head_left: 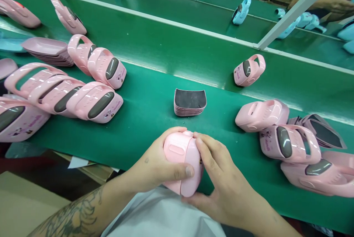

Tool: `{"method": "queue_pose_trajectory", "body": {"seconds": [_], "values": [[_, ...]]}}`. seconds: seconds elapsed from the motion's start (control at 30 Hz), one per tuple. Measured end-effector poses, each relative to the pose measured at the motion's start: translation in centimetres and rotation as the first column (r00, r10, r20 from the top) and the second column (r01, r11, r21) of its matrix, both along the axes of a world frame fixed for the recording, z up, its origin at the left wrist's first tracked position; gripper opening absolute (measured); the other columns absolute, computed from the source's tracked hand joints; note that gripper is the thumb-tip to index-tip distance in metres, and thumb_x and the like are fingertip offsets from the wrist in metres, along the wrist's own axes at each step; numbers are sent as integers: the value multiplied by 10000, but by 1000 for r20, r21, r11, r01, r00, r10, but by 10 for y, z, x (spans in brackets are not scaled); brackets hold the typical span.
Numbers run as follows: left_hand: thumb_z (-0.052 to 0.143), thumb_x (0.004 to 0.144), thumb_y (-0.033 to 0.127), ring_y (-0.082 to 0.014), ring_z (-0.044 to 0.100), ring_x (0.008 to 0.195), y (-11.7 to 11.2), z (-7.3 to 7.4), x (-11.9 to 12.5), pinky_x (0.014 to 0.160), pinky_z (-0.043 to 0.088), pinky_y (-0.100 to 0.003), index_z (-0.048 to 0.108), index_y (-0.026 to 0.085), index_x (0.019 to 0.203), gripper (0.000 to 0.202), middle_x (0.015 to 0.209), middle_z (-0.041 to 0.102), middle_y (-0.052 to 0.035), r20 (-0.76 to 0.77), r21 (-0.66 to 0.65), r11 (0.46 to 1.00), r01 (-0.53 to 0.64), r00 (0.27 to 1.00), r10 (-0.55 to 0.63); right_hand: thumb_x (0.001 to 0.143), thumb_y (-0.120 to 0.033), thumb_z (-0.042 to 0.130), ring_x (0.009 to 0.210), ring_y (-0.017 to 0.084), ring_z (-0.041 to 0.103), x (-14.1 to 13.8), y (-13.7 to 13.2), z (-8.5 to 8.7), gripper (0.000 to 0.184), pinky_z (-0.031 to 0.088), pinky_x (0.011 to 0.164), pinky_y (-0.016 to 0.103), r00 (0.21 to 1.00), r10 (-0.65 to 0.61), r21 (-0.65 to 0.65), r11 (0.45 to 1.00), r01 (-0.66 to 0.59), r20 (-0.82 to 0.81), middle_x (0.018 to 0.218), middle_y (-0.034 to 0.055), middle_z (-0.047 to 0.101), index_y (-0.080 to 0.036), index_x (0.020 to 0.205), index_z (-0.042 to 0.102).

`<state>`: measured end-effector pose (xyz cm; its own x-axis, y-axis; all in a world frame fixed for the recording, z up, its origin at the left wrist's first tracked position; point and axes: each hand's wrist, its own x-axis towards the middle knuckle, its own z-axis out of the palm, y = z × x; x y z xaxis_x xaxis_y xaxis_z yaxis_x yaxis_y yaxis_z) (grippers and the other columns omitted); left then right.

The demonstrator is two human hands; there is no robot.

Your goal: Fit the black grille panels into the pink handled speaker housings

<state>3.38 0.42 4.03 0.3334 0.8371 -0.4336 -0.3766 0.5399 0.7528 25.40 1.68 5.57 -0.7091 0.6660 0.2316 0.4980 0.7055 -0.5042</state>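
Between my two hands is a pink plastic housing [177,148], held low at the near edge of the green bench. It has a rounded shell with a seam down its side and a raised oval on the left half. My left hand [166,163] wraps its left side, thumb across the front. Against the right half presses my right hand [218,170], fingertips at the top and thumb underneath. Just beyond the housing stands a stack of curved pink-edged panels with dark faces [190,100]. The far side of the housing is hidden.
Pink handled housings with dark windows [95,102] crowd the left, beside stacked pink trays [48,49]. More pink housings [290,143] and dark panels [325,132] lie at right. A white rail [166,19] divides the bench; beyond it are blue housings [241,11] and another person's hand [341,4].
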Motion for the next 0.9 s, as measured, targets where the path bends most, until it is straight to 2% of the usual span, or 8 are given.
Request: {"method": "queue_pose_trajectory", "body": {"seconds": [0.17,0.33,0.6,0.9], "values": [[971,692,442,-338,676,1203,-2,2,1,947,587,-461,470,272,1427,906,1398,645,-145,-29,25,999,20,999,-19,893,-460,786,1486,413,475,0,-1,-1,1057,527,1149,621,1000,10,-13,1000,-10,-6,1595,268,459,-132,1695,181],[962,692,427,-322,678,1145,-4,2,1,907,591,-449,465,264,1422,898,1360,644,-143,-53,41,999,28,998,-25,923,-419,765,1521,386,442,0,-3,0,1006,527,1178,578,1000,22,-7,1000,-22,-16,1604,263,432,-122,1693,188],[967,670,403,-347,671,1194,-6,2,3,932,588,-466,506,293,1408,877,1415,643,-131,-66,55,998,5,998,-1,933,-391,746,1454,397,523,-1,-5,0,985,565,1140,585,999,14,62,998,-11,-37,1531,263,493,-122,1699,189],[947,644,352,-391,655,1280,-6,2,8,943,591,-469,529,283,1406,872,1470,641,-143,-103,60,998,-31,994,37,889,-322,743,1438,425,539,-1,-7,2,1012,576,1114,614,1000,7,87,996,-5,-16,1520,275,522,-98,1699,180]]}}
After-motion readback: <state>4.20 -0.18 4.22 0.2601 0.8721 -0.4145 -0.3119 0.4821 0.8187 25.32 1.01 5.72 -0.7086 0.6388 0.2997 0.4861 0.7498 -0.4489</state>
